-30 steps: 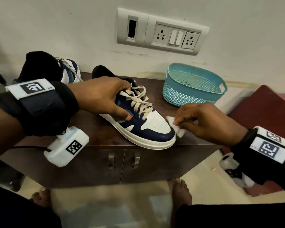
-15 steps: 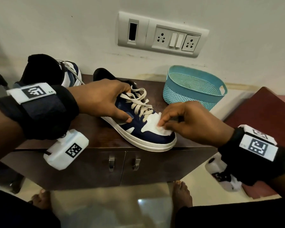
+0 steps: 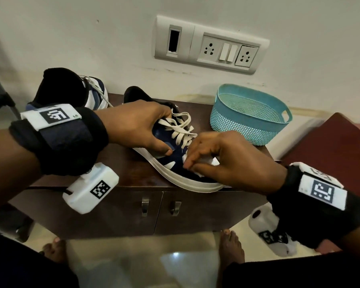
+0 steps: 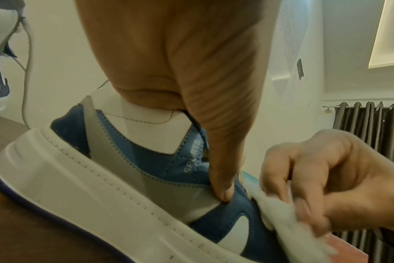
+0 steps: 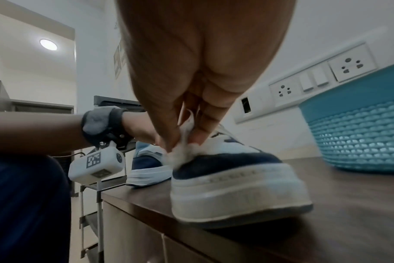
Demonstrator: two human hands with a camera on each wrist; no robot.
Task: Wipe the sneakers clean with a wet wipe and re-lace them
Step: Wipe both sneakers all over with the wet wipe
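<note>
basically the sneaker (image 3: 166,161) sits mid-frame on the tabletop (image 3: 133,175) in the head view, its long axis on a diagonal: heel toward upper left, toe toward lower right, near the front edge. left hand (image 3: 137,125) comes in from the left and grips the collar/lace area from above, fingers curled over the top and thumb pressed on the near side panel, so it pins the shoe. right hand (image 3: 222,161) comes in from the right w/ the wet wipe (image 5: 187,151) pinched between thumb and fingers, wipe touching the navy band at the toe end. so the toe is the right hand's end and the heel is the left's; imo the wiping stroke should run along that diagonal, toe back toward the laces (image 3: 183,132), which are threaded. 2nd sneaker (image 3: 92,94) is at upper left, behind the left wrist; teal basket (image 3: 247,119) at right, beside the toe but not touching.
</note>
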